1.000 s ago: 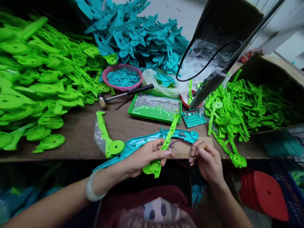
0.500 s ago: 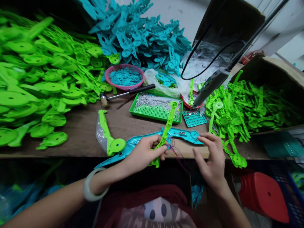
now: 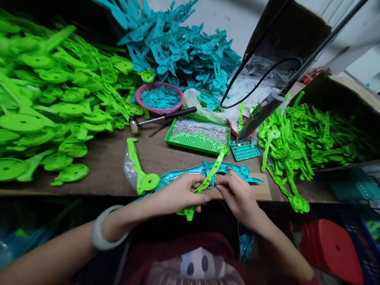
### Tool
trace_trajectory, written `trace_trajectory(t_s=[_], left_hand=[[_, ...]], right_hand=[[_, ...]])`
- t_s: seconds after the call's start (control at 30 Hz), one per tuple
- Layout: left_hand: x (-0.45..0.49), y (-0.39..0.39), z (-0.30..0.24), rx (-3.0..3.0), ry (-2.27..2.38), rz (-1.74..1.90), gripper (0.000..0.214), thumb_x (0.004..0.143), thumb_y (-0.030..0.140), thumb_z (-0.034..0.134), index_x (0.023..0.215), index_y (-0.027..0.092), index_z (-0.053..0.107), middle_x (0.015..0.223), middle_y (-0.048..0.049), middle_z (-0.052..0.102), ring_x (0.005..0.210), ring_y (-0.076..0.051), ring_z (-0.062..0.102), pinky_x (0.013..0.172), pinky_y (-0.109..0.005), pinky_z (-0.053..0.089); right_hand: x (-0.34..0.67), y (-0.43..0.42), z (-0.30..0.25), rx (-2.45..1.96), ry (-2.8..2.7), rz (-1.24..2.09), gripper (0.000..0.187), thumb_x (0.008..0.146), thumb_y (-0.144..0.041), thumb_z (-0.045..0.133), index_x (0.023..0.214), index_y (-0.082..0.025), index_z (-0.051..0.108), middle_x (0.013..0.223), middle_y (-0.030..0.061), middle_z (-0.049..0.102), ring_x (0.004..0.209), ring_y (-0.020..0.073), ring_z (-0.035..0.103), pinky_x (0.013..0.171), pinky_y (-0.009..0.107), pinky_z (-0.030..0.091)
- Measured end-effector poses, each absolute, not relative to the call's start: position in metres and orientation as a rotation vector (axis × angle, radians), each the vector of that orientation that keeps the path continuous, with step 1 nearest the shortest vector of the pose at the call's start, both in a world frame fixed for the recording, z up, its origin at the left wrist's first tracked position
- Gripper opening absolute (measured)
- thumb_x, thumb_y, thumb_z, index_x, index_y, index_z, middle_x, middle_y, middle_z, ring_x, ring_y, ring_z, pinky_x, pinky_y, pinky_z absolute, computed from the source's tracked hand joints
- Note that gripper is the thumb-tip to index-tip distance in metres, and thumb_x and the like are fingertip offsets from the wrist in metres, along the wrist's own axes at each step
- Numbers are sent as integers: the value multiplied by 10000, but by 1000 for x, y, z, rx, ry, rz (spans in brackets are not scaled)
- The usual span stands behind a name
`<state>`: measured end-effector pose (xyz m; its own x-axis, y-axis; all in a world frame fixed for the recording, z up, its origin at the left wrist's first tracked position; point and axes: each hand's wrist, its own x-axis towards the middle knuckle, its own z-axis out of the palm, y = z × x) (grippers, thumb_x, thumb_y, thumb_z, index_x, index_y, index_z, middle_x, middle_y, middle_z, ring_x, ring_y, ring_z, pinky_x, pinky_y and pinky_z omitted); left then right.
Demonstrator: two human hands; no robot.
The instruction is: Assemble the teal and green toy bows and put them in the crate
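Note:
My left hand (image 3: 181, 192) is closed around a long, narrow light-green plastic strip (image 3: 218, 163), which slants up and away over a blue plastic toy-like shell half (image 3: 178, 173). The blue shell lies open side up along the table's front edge, with a small metal part in its right section. My right hand (image 3: 239, 194) pinches thin wires at the shell's middle, close to the strip. A reddish wire hangs below those fingertips, which partly hide the wires. Left of the shell rests a green curved piece with a round end (image 3: 148, 182) and a clear part (image 3: 130, 168).
Green parts (image 3: 44, 107) pile high at left, blue parts (image 3: 184, 51) at back. Behind the shell are a hammer (image 3: 166, 116), a green tray of small metal pieces (image 3: 192, 147), a pink basket (image 3: 139, 97) and a grey electric screwdriver (image 3: 261, 114). More green parts (image 3: 291, 146) lie right.
My right hand has moved left from beside the shell's right end and closed at its middle, by the wires. The green strip in my left hand has tilted lower, toward the right.

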<state>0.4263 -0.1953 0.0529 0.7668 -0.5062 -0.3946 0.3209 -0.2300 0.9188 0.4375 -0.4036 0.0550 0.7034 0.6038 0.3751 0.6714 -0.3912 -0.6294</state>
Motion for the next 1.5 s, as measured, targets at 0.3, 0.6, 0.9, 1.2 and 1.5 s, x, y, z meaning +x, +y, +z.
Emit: trace_trajectory(t_s=[0.3, 0.6, 0.9, 1.2, 1.5], left_hand=[[432, -187, 68, 1653, -298, -1162, 140, 770, 324, 651, 751, 202, 586, 590, 23, 680, 512, -143, 603, 454, -204, 352], [427, -186, 60, 1524, -361, -1119, 123, 791, 300, 639, 727, 197, 655, 629, -4, 709, 532, -159, 651, 520, -226, 451], [428, -183, 63, 1486, -310, -1203, 194, 789, 307, 654, 623, 209, 645, 536, 15, 667, 499, -144, 606, 515, -218, 414], [430, -181, 67, 1522, -330, -1230, 251, 816, 298, 621, 583, 205, 622, 493, 14, 652, 459, -134, 559, 553, -230, 405], [431, -180, 66, 1483, -378, -1201, 353, 872, 364, 542, 574, 207, 649, 441, -3, 611, 416, -137, 515, 482, -229, 346]], right_hand=[[467, -400, 93, -2311, -1797, 121, 184, 1035, -186, 420, 931, -147, 567, 918, 72, 564, 811, 188, 469, 661, 292, 378], [467, -388, 100, -2321, -1969, 262, 276, 1061, -180, 332, 913, -149, 563, 878, 53, 555, 700, 157, 451, 628, 285, 359], [463, -389, 97, -2300, -2088, 103, 354, 1074, -200, 238, 958, -151, 568, 865, 59, 560, 667, 170, 463, 557, 308, 285], [465, -385, 97, -2324, -2103, 176, 346, 1075, -203, 222, 987, -162, 555, 865, 54, 562, 625, 158, 429, 552, 322, 245], [464, -385, 93, -2297, -2059, 120, 321, 1063, -168, 253, 942, -169, 550, 862, 55, 586, 634, 154, 468, 531, 315, 239]])
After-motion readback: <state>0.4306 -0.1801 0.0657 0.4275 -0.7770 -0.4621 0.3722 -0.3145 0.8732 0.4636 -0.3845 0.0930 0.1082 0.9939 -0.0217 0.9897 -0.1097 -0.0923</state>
